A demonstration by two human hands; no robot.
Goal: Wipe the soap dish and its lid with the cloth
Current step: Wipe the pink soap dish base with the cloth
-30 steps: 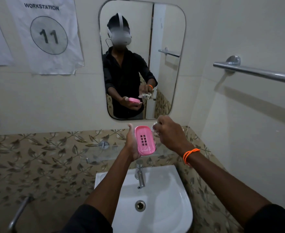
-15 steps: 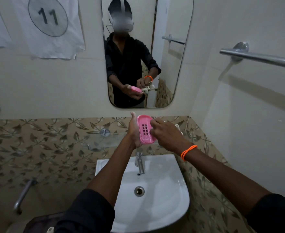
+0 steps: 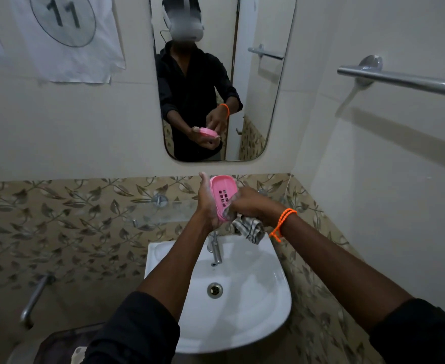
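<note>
My left hand cradles the pink soap dish above the sink, thumb up along its far-left rim and palm behind it, so the slotted inner face tilts toward me. The other fingers of that hand are hidden behind the dish, so I cannot tell how they lie.

Just right of it, my right hand presses the cloth against the lower right part of the dish. Its fingers are curled round a bunched fold of the cloth, and the loose striped end hangs down under my wrist, above the tap.

I judge that I am in the middle of wiping the inside of the dish, working near the drain slots. The lid is nowhere I can pick out here.

Next I need to draw the cloth across the rest of the face and round the rim, turning the dish with my left hand so the back gets wiped too, and keep a firm hold over the sink.
</note>
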